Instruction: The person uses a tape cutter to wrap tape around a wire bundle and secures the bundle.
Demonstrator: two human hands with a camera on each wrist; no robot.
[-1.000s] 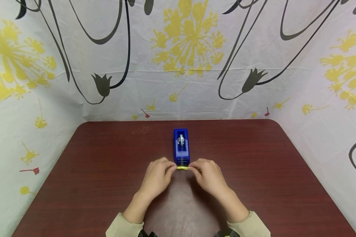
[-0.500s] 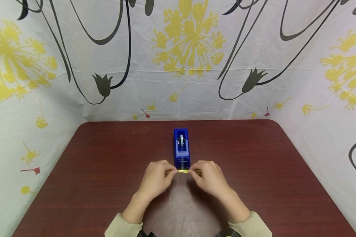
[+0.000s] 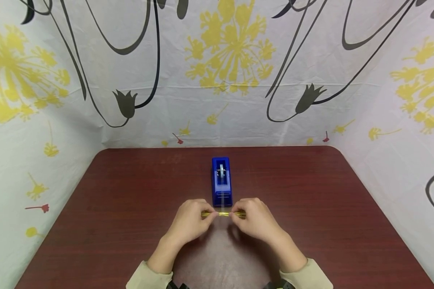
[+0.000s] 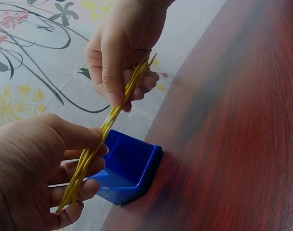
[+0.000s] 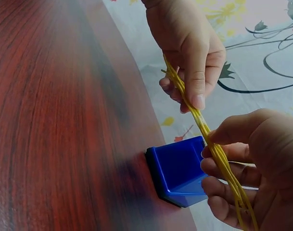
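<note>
Between my two hands runs a bundle of thin yellow wires [image 3: 224,214], its strands lying side by side. My left hand [image 3: 190,218] pinches its left part between thumb and fingers. The right part is pinched by my right hand [image 3: 256,218], a small gap away. Just beyond them stands a blue tape dispenser [image 3: 222,188] with a roll inside. A clear strip of tape [image 3: 222,209] stretches from the dispenser's front to the middle of the bundle. In the left wrist view, a pale shiny patch shows on the wires [image 4: 91,149] between the thumbs.
The dark red wooden table [image 3: 130,184] has rounded far corners. A white cloth [image 3: 173,72] with yellow flowers and grey tulips hangs behind and on both sides of it.
Both hands have drawn the wire bundle back toward the person, away from the dispenser. The tape strip between dispenser and bundle shows longer. The dispenser has stayed in place.
</note>
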